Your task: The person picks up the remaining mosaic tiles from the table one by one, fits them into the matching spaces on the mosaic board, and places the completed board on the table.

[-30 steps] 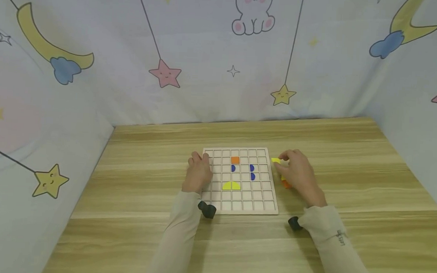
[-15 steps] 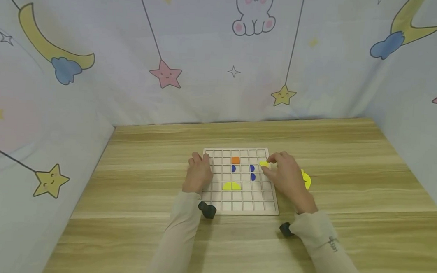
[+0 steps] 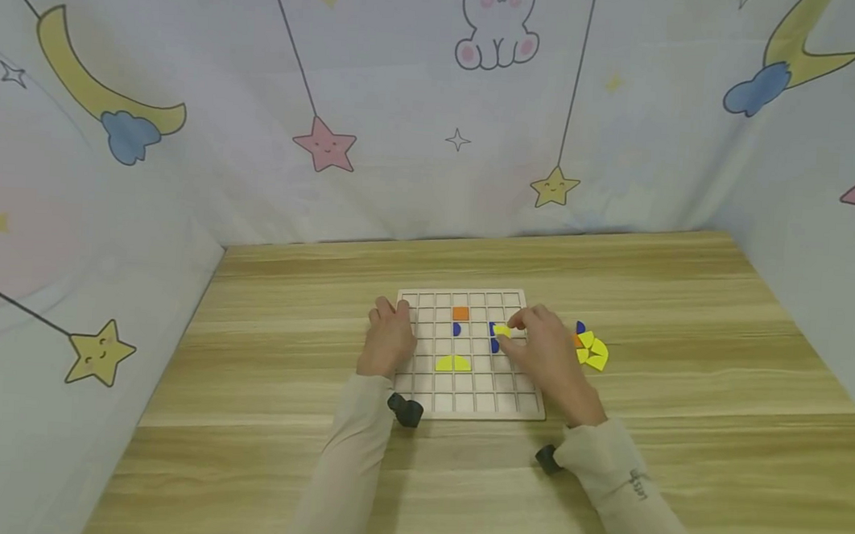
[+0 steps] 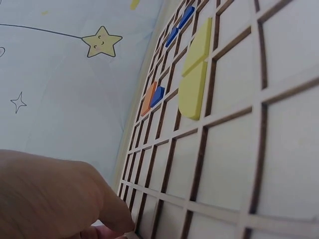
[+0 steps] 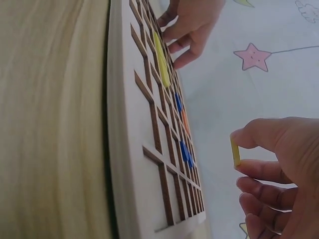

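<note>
A light wooden grid board (image 3: 464, 404) lies on the table. My left hand (image 3: 389, 339) holds its left edge, the thumb on the rim and the other fingers curled beside it. Above the board's right half, my right hand (image 3: 549, 356) pinches a flat yellow piece (image 5: 235, 151) between thumb and forefinger, off the surface in the right wrist view. Set in the cells are an orange square (image 3: 460, 313), a blue half-round piece (image 3: 456, 330), two yellow quarter-round pieces (image 4: 193, 92) side by side, and two blue pieces (image 3: 494, 346) partly hidden by the held piece.
Right of the board lies a loose cluster of yellow pieces (image 3: 599, 355) with a blue piece (image 3: 580, 327) and some orange. Dark wrist cameras (image 3: 407, 411) hang below both sleeves. A patterned cloth wall (image 3: 402, 201) borders the wooden table (image 3: 459, 486).
My right hand has carried the yellow piece leftward from beside the board to above its blue pieces. The loose cluster on the right is now uncovered. My left hand stays in place.
</note>
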Demonstrator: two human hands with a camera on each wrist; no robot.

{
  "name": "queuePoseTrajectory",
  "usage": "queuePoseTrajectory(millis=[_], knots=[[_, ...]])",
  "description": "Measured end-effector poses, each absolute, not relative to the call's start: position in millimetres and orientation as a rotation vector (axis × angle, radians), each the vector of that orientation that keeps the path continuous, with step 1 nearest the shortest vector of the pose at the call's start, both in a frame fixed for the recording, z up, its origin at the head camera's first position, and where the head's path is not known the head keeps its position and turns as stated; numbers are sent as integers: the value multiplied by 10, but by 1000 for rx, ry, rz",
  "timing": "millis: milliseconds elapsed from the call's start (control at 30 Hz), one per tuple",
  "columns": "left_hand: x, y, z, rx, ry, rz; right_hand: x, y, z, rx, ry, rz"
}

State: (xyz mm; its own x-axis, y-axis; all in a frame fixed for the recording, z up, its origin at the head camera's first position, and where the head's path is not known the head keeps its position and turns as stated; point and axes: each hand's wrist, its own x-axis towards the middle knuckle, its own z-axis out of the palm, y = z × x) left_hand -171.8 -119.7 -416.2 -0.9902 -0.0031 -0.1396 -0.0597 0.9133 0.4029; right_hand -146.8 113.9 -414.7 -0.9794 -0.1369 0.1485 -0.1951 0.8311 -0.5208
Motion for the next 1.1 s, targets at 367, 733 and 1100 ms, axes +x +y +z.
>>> queuePoseTrajectory(millis=[367, 733, 1100], knots=[[-1736, -1202, -4167, -65, 2943, 613, -1397, 950, -4218, 374, -2942, 755], [-1730, -1193, -4175, -65, 2943, 619, -1316, 798, -4219, 412, -2969, 675], [-1716, -1209, -4174, -53, 2944, 633, -1234, 652, -4261, 512, -2928, 663]])
